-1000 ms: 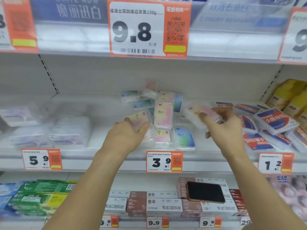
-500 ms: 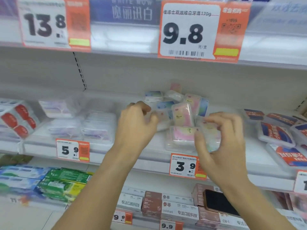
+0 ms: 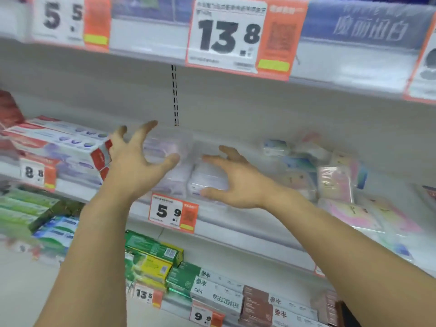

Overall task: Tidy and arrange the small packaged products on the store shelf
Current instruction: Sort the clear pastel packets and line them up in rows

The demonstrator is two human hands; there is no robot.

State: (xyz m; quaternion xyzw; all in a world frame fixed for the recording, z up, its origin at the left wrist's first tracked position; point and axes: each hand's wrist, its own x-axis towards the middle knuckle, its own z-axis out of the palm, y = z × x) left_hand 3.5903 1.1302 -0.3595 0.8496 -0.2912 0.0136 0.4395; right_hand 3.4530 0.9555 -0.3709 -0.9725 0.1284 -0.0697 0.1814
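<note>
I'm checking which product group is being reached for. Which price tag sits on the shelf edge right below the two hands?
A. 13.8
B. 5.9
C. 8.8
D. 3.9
B: the 5.9 tag hangs just under the open left hand and right hand.

Shop: tiered shelves [image 3: 236,232] stocked with boxed toothpaste [image 3: 59,140], orange-white price tags [image 3: 173,212] clipped along edges.

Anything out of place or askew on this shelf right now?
Yes. The pastel packets right of the hands lie in a jumbled, tilted pile, not rows. The toothpaste box at left sits angled, its end poking toward the left hand.
</note>
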